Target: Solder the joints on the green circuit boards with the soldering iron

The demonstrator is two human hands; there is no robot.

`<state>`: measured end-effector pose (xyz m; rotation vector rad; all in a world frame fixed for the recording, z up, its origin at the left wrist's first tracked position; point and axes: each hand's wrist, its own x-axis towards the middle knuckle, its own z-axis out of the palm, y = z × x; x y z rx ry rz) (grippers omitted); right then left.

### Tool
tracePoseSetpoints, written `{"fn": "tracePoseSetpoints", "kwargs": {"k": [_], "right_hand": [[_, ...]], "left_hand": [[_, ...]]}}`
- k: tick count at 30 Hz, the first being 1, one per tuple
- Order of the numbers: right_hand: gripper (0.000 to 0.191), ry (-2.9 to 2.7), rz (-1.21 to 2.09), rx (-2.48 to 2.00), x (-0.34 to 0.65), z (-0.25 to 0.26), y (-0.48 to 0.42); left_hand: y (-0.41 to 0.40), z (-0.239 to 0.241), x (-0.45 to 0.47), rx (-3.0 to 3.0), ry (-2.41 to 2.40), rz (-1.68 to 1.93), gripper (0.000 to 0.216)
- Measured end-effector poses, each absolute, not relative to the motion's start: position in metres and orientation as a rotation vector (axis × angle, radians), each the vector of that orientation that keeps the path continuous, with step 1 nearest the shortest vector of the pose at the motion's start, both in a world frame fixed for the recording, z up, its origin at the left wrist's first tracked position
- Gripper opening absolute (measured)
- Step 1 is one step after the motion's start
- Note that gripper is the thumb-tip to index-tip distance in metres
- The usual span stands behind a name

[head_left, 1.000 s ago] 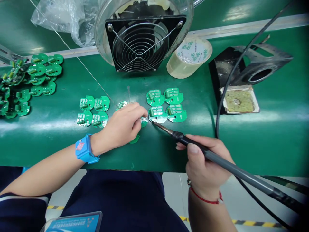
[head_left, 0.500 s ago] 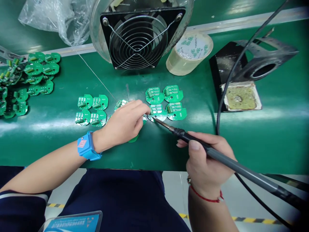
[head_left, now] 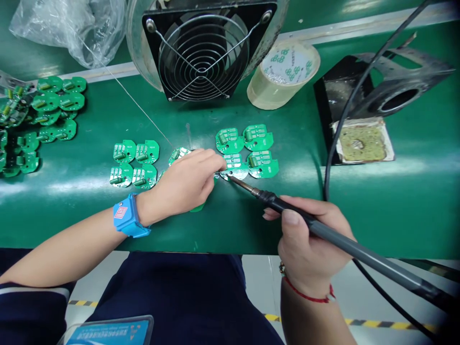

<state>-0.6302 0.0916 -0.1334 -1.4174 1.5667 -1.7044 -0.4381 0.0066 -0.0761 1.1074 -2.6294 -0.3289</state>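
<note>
While the soldering iron [head_left: 373, 262] is gripped in the right hand [head_left: 312, 249] at the lower right of the frame, its tip is directed up and left to the lower-left board [head_left: 235, 165] of a four-board group [head_left: 264, 165], right of centre. Whether the tip makes contact cannot be determined. The fingers of the left hand [head_left: 192, 179] are closed at the centre; a thin wire [head_left: 143, 111], routed from the upper left, appears to be pinched at the fingertips, near the iron tip. A further board [head_left: 178, 154] is partly covered by this hand. Another four-board group [head_left: 145, 176] is laid on the green bench [head_left: 230, 230], left of centre. Additional boards [head_left: 46, 101] are piled at the left edge. A grille-covered fan [head_left: 201, 57] is positioned at the upper centre, with a tape roll [head_left: 283, 81] beside it. At the upper right, a sponge [head_left: 362, 141] is seated in the iron stand [head_left: 413, 81]. A blue strap [head_left: 131, 215] is worn on the left wrist.
</note>
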Motion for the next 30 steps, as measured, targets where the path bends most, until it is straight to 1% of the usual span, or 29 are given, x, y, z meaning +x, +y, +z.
{"fn": "tracePoseSetpoints", "kwargs": {"k": [8,12,16,20,25,30], "right_hand": [[0.011,1.524,-1.712,-1.441,-0.632,-0.131,0.092],[0.012,1.509,-1.755,-1.425,-0.630,-0.131,0.091],[0.014,1.473,-1.849,-1.396,-0.629,-0.133,0.090],[0.015,1.474,-1.872,-1.423,-0.631,-0.133,0.089],[0.015,1.526,-1.866,-1.484,-0.641,-0.122,0.080],[0.013,1.520,-1.826,-1.485,-0.652,-0.110,0.061]], "left_hand": [[0.005,-0.079,-0.444,1.038,-2.749,-0.133,0.021],[0.004,-0.077,-0.442,1.018,-2.749,-0.104,0.020],[0.001,-0.072,-0.437,1.050,-2.657,-0.154,0.017],[0.000,-0.067,-0.433,1.092,-2.413,-0.255,0.011],[-0.007,-0.067,-0.440,1.179,-2.157,-0.472,0.024],[-0.022,-0.074,-0.462,1.129,-2.220,-0.452,0.023]]}}
